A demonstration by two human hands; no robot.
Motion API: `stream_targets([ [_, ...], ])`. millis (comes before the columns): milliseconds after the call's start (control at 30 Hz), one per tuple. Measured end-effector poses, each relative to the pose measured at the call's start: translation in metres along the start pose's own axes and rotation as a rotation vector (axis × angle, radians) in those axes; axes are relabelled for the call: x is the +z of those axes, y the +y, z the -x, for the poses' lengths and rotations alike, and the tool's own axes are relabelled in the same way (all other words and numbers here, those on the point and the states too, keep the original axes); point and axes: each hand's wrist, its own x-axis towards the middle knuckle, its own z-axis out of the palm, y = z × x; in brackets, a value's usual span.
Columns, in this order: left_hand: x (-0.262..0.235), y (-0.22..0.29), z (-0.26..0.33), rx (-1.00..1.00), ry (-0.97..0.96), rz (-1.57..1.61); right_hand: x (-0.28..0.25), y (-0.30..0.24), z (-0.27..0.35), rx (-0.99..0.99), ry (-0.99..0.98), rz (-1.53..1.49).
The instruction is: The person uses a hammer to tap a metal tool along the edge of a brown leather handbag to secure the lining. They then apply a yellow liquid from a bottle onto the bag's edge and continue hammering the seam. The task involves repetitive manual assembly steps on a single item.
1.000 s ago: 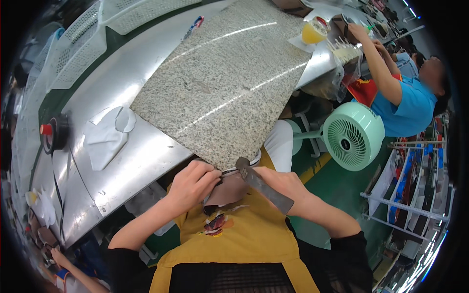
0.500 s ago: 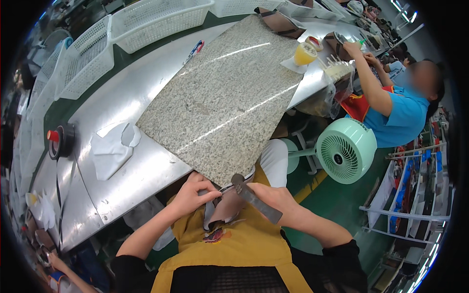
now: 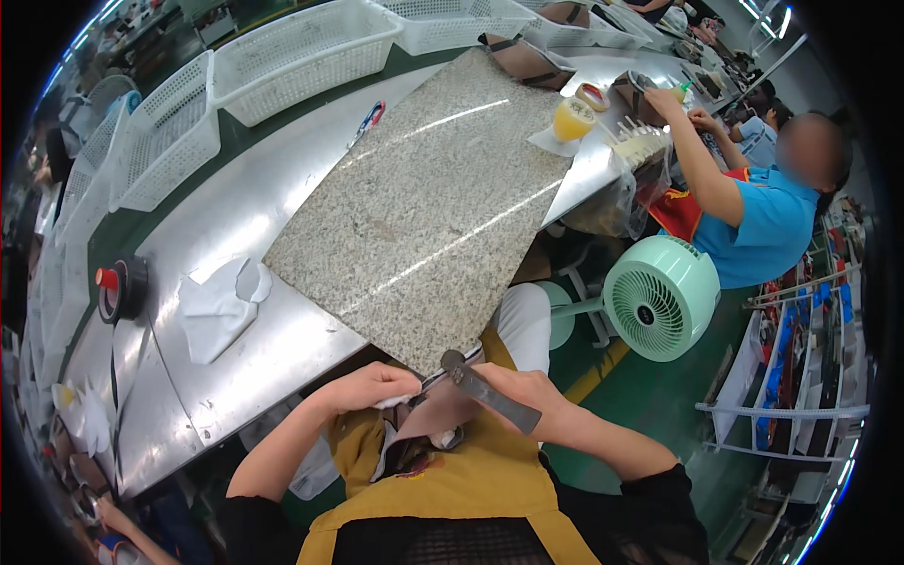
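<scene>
At the near corner of the speckled stone slab [image 3: 414, 226], my left hand [image 3: 369, 384] is closed, its fingers pinching the edge of a brownish-pink leather piece [image 3: 441, 411]. That piece hangs off the slab's corner over my yellow apron [image 3: 443, 485], its folds showing a grey lining. Something white shows under the left fingers. My right hand [image 3: 527, 388] grips a hammer [image 3: 494, 391] with a dark metal head, its round face over the slab corner beside the leather. The hammer's handle is hidden by the hand.
The slab lies on a metal table [image 3: 254, 348]. On the table are a white cloth [image 3: 218, 311], a black tape roll [image 3: 129, 290] and small snips [image 3: 367, 122]. A yellow pot [image 3: 573, 120] stands at the slab's far right. White baskets [image 3: 301, 71] line the back. A green fan [image 3: 659, 298] and a co-worker [image 3: 767, 212] are right.
My left hand has shifted slightly lower, and its fingers now curl in more. The leather piece is spread differently below it. The hammer has dropped a little with the right hand.
</scene>
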Motion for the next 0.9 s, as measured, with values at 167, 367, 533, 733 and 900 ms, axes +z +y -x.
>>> stream_targets([
  [167, 0.023, 0.016, 0.006, 0.062, 0.172, -0.178, -0.005, 0.002, 0.002, 0.036, 0.036, -0.185],
  [367, 0.038, 0.062, 0.022, 0.075, 0.192, -0.626, -0.019, -0.002, -0.017, 0.099, -0.033, -0.447],
  [533, 0.025, 0.062, 0.027, 0.241, 0.167, -0.619, -0.008, 0.012, -0.015, 0.092, -0.145, -0.52],
  [733, 0.039, 0.066, 0.014, 0.11, 0.291, -0.661, -0.011, 0.015, -0.009, 0.106, -0.055, -0.328],
  [900, 0.048, 0.054, -0.005, 0.294, 0.593, -0.714, -0.017, 0.027, -0.015, 0.1, 0.095, -0.168],
])
